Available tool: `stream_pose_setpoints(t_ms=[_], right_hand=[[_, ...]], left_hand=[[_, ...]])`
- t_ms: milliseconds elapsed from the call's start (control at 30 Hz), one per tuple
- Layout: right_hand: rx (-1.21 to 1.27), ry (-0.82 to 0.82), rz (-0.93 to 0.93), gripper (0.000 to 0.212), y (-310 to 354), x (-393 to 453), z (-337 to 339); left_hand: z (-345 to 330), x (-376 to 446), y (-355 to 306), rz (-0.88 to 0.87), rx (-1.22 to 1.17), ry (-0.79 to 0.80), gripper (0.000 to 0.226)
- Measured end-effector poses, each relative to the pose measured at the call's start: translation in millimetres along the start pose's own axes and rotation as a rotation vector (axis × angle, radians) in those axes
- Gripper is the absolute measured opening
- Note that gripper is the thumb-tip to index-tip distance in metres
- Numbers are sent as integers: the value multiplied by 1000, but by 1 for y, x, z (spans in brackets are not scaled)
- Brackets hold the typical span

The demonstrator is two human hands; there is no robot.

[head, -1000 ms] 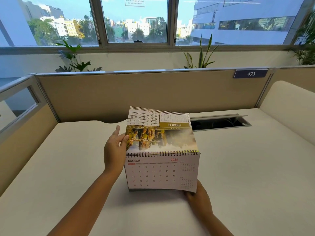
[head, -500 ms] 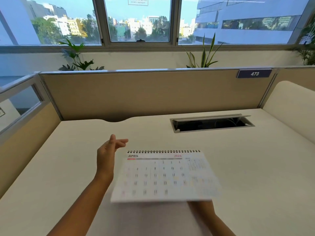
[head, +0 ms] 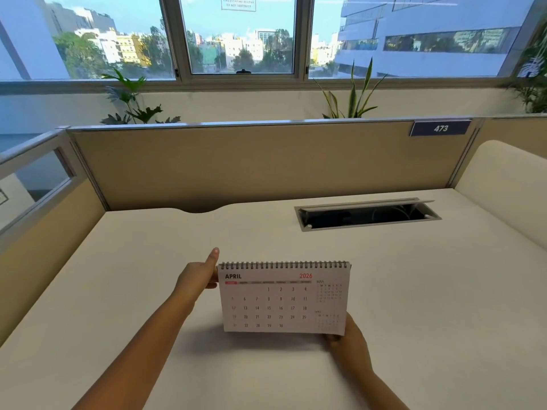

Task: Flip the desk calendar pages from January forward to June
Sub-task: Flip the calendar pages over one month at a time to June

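A spiral-bound desk calendar [head: 284, 300] stands on the cream desk [head: 414, 291] in front of me, its front page reading APRIL 2026. My left hand [head: 198, 279] holds its upper left edge near the wire binding, thumb pointing up. My right hand [head: 349, 341] grips the lower right corner of the front page, fingers partly hidden behind the paper.
A beige partition [head: 266, 161] with a blue tag reading 473 [head: 440, 128] closes off the back of the desk. An open cable slot [head: 367, 216] is sunk into the desk at the back right. Potted plants [head: 352, 96] stand behind the partition under the windows.
The March page went over the binding to the back and the April page now faces me. My left hand came off the calendar, then closed on its upper left edge again.
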State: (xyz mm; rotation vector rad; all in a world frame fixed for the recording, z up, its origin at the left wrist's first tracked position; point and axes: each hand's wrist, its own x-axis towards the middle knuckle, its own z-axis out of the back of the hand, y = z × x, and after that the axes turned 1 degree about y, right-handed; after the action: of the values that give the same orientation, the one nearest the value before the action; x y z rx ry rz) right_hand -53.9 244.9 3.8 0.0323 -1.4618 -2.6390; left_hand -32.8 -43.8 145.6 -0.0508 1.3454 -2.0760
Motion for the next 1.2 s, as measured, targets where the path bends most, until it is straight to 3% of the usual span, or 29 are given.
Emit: stream_pose_setpoints(t_ms=[100,200,467,900,1067,1200], right_hand=[[-9,-5,9,44,1,0,1],[-8,-8,8,46,3,0,0],[-21,-16,1,39,-1,1,-1],[-31,1,69,41,0,0,1],[-40,7,68,43,1,0,2],[-27,2,59,42,2,1,1]], left_hand=[[1,-1,-8,6,-20,39,64],[0,-2,-17,-7,-93,73,51],[4,3,-33,-134,-122,1,23],[-3,-2,-39,-71,-264,86,22],[4,-1,-36,14,-128,179,31],[6,-2,-28,-69,-146,217,20]])
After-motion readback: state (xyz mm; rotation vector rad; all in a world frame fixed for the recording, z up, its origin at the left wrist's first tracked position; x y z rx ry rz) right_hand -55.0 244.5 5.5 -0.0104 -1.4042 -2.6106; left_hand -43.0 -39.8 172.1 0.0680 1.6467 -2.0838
